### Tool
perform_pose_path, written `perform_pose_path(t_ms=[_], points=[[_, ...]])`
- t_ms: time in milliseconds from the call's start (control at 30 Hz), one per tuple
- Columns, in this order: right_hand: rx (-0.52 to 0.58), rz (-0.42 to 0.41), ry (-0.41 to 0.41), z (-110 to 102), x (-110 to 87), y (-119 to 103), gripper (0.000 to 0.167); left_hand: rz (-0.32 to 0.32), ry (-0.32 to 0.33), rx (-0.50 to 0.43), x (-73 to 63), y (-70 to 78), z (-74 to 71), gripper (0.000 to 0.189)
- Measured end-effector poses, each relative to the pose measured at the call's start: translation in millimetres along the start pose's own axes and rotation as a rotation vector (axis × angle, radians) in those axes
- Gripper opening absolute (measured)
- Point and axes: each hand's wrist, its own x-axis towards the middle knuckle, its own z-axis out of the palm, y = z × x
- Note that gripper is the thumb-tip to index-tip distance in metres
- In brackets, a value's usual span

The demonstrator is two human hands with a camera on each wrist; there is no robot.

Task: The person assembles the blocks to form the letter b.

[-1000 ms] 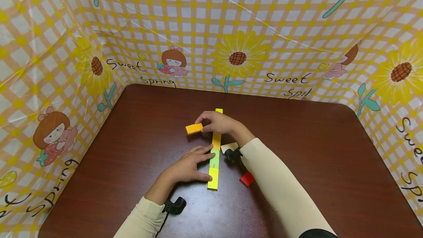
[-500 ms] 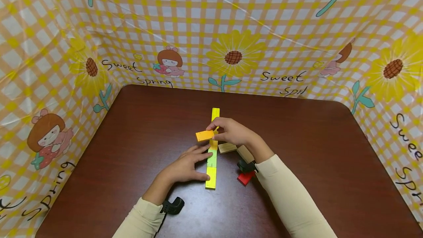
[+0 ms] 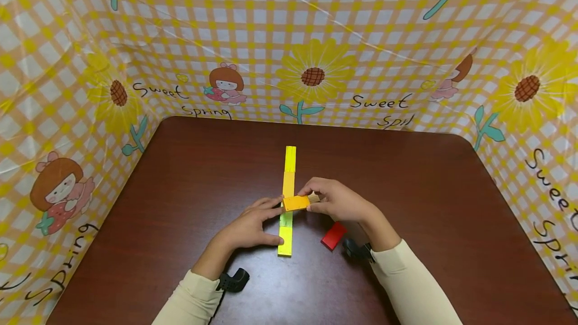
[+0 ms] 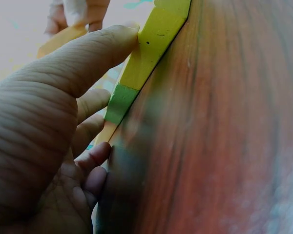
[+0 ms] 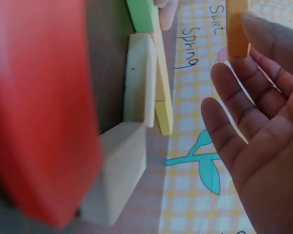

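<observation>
Yellow, orange and green wooden blocks lie end to end in a row, with a far yellow block (image 3: pixel 290 158), an orange block (image 3: pixel 289 183), a green block (image 3: pixel 286 219) and a near yellow block (image 3: pixel 284 242). My left hand (image 3: pixel 253 227) rests along the row's left side, its thumb touching the near yellow block (image 4: pixel 151 48) and its fingers spread by the green and orange ones. Between thumb and fingertips, my right hand (image 3: pixel 343 202) pinches another orange block (image 3: pixel 295 203). In the right wrist view this held block (image 5: pixel 238 31) is raised off the table, its other fingers loosely spread.
A red block (image 3: pixel 333 236) lies right of the row. Two plain wooden blocks show in the right wrist view, one beside the row (image 5: pixel 139 78) and one (image 5: pixel 119 165) near the red block; my right hand mostly hides them from above. A checked cloth (image 3: pixel 311 24) encloses the dark table (image 3: pixel 406 174).
My right hand has carried the orange block from left of the row, rightward and nearer, to over the orange-green join. The left hand stays by the row.
</observation>
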Motion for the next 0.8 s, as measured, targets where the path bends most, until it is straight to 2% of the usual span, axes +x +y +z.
perform_pose_path(t_ms=[233, 500, 800], points=[[-0.019, 0.020, -0.020, 6.8, -27.5, -1.7, 0.028, 0.020, 0.003, -0.002, -1.3, -1.0, 1.4, 0.076], [-0.028, 0.002, -0.012, 15.5, -52.1, -5.8, 0.032, 0.015, 0.011, 0.001, -0.6, 0.2, 1.9, 0.077], [-0.096, -0.075, 0.014, 29.7, -68.9, -3.8, 0.030, 0.019, 0.008, -0.003, -0.2, 3.0, 0.4, 0.077]])
